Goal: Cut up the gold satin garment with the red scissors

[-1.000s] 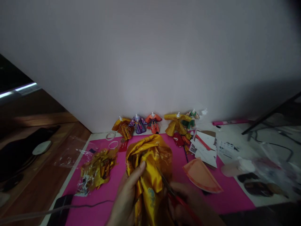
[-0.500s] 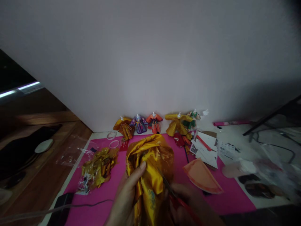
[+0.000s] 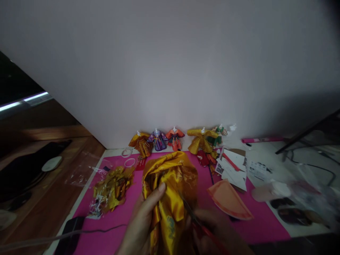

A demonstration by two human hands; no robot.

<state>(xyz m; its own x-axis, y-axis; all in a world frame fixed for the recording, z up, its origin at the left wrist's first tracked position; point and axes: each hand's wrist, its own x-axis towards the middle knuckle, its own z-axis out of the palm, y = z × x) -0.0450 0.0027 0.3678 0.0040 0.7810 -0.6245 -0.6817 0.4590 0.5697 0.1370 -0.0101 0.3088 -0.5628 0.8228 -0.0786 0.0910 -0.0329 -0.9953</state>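
Observation:
A shiny golden-yellow patterned fabric (image 3: pixel 170 198) hangs in folds before me, over the pink mat. My left hand (image 3: pixel 143 219) is closed on its left side, thumb lying across a fold. Red-handled scissors (image 3: pixel 204 228) are in my right hand (image 3: pixel 209 226), closed round the handles. Their dark blades point up and left against the fabric's right part; the tips are hard to make out there. Frayed threads show on the cloth near its upper right. Most fingers of both hands are hidden by fabric or shadow.
Several small doll robes (image 3: pixel 159 140) stand along the wall. Golden fabric scraps (image 3: pixel 113 187) lie beside clear plastic at left. An orange fan-shaped piece (image 3: pixel 231 200), papers (image 3: pixel 233 170) and a bottle (image 3: pixel 271 191) are at right. A cable (image 3: pixel 101 231) crosses the mat's left side.
The view has shifted very slightly. Both hands keep their hold, and the scissors stay against the fabric with almost no visible movement.

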